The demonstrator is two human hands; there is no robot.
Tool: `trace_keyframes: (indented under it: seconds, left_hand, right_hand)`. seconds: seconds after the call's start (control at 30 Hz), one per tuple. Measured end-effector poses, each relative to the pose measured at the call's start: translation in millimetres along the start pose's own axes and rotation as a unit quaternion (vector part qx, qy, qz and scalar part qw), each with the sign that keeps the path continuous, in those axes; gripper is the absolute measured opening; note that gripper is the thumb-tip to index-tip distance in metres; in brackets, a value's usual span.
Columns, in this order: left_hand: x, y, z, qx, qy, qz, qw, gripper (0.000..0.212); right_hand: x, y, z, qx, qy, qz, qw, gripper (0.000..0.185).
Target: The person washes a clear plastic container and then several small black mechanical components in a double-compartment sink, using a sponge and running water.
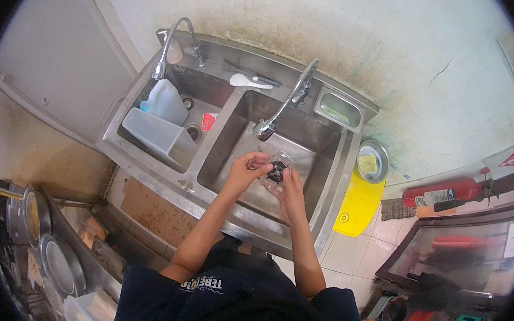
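Observation:
Over the right basin of a steel double sink (240, 206), my left hand (248, 171) and my right hand (289, 188) hold a clear, glossy round item with a black centre (277, 171) between them. It looks like a transparent jar or blender part, but its exact kind cannot be told. My left fingers grip its left side, and my right thumb rests near the black centre. The chrome head of a flexible faucet (264, 130) hangs just above and behind it. Whether water is running cannot be told.
The left basin holds a clear plastic bin (153, 129) and a whitish jug (166, 103). A white spoon (247, 82) lies on the ledge behind. Right of the sink are a steel bowl (379, 157) with a yellow sponge (367, 163), a yellow board (356, 204) and a fire extinguisher (444, 192).

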State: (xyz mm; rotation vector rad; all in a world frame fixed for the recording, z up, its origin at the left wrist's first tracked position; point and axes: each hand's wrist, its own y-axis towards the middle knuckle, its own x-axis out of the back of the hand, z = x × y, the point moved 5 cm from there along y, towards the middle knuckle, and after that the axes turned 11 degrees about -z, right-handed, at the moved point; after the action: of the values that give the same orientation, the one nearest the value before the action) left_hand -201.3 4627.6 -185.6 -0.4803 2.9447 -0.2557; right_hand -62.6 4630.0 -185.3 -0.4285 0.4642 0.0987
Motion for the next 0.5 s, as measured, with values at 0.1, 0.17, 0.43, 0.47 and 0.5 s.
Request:
trace_keyframes:
  seconds: [0.1,0.17,0.43,0.47,0.5]
  left_hand:
    - [-4,-3,-1,-0.022,-0.011,-0.004,1.0,0.032]
    - [-7,-7,-1,-0.038,-0.018,-0.011,0.999,0.031]
    - [-9,-11,2,0.089,-0.126,0.049,0.987,0.042]
    - [-8,-11,-1,0.072,-0.121,0.048,0.989,0.042]
    - [-6,-11,0,0.077,-0.109,0.039,0.99,0.042]
  right_hand:
    - [1,0,2,0.026,-0.016,-0.036,0.999,0.042]
    - [2,2,3,0.043,-0.039,-0.037,0.998,0.043]
    - [9,19,6,0.134,-0.222,-0.083,0.962,0.043]
    - [6,16,14,0.223,-0.293,-0.089,0.925,0.043]
    - [3,12,20,0.297,-0.362,-0.098,0.878,0.044]
